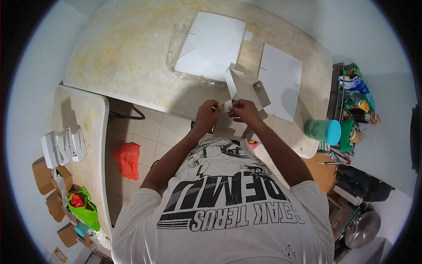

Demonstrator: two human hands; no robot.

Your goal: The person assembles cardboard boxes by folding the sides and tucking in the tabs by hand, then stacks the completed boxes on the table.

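Observation:
A partly folded cardboard box (246,88), white outside and greyish inside, tilts at the table's near edge with its walls raised. My right hand (246,112) is closed on a small white flap of this box. Just left of the flap, my left hand (207,115) has its fingers curled in a pinch; what they hold, if anything, is too small to make out. Beyond the box, flat white cardboard blanks (211,46) lie on clear plastic wrap (173,55). Another flat white blank (281,81) lies to the right of the box.
A clear tub with a turquoise lid (332,132) stands at the table's right end. Several folded white boxes (63,145) sit on the left side table (94,127). Below them are a green bag (82,209) and brown cartons. A red plastic bag (126,160) lies on the tiled floor.

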